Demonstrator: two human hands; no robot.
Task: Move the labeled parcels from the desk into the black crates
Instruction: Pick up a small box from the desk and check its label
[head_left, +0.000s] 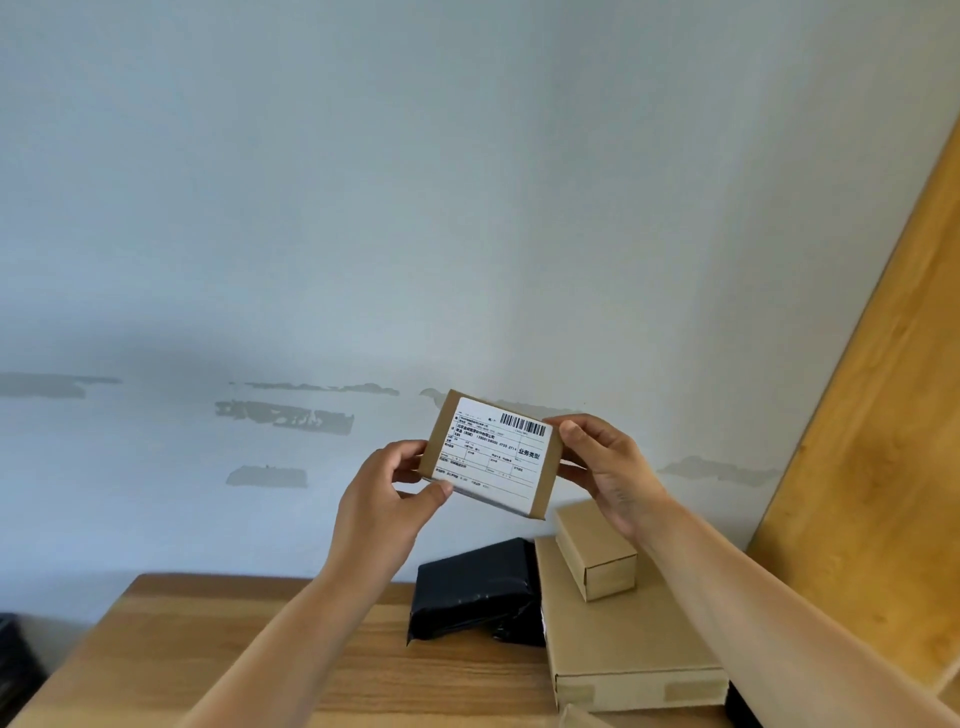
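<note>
Hands hold 1 small cardboard parcel (491, 453) up in front of the pale wall (363, 208), above the wooden surface (208, 649), its white barcode label (493, 449) facing the camera. Left hand (387, 499) pinches its left end, thumb on the lower front edge; right hand (605, 467) grips its right end. On the surface below lie a black poly bag (472, 592) and a flat box (623, 639) carrying a smaller box (597, 553)

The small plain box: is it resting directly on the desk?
No, the small plain box sits on the large flat box.
</note>
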